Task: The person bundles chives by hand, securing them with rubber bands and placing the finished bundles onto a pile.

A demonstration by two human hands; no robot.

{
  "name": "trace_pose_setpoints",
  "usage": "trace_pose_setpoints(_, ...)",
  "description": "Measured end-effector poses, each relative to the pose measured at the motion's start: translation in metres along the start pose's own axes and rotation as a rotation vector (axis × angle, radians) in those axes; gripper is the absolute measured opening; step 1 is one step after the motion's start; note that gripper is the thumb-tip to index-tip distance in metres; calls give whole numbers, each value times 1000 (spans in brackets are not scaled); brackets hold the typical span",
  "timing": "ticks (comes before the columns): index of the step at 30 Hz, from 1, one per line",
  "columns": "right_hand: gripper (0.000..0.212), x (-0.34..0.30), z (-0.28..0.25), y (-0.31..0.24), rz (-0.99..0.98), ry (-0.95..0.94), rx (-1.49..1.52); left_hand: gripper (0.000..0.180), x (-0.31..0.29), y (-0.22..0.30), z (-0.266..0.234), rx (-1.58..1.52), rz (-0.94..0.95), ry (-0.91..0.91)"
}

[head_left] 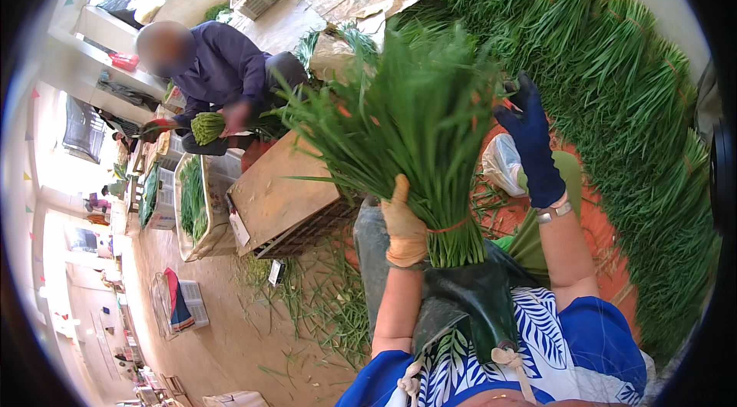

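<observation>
My left hand (405, 226), in a tan glove, grips the lower left side of a large bundle of garlic chives (430, 153). An orange-red band circles the bundle just above its cut ends, which rest on the dark green apron (468, 307) over my lap. The long leaves fan upward and look slightly blurred. My right hand (533, 134), in a dark blue glove, is raised to the right of the leaves. Its thumb and fingers are apart, with nothing clearly between them.
Banded chive bundles (614, 31) are stacked along the right wall. At left, a wooden board (280, 200) tops a crate, beside a lined basket of greens (192, 200). A co-worker (230, 61) sits beyond, holding a bundle. Loose leaves (330, 299) litter the floor.
</observation>
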State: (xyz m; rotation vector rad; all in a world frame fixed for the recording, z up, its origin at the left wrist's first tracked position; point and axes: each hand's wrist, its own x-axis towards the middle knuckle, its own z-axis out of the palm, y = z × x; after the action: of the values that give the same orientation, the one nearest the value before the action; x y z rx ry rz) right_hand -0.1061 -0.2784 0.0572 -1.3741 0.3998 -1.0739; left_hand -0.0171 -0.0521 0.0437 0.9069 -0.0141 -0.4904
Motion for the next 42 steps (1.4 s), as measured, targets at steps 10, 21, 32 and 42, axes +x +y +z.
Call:
trace_pose_setpoints(10, 81, -95, 8, 63, 695, -830, 2, 64, 37, -11, -6, -82, -428, -100)
trace_pose_setpoints(21, 73, -110, -2, 110, 976, -559, -44, 50, 33, -84, -61, -248, -1107, -85)
trace_pose_setpoints(32, 51, -31, 4, 115, 856, -499, 121, 53, 165, -24, -23, 16, -616, -254)
trace_pose_setpoints(42, 49, 6, 33, 75, -88, -1203, -807, 56, 309, -22, -112, 855, -430, 171)
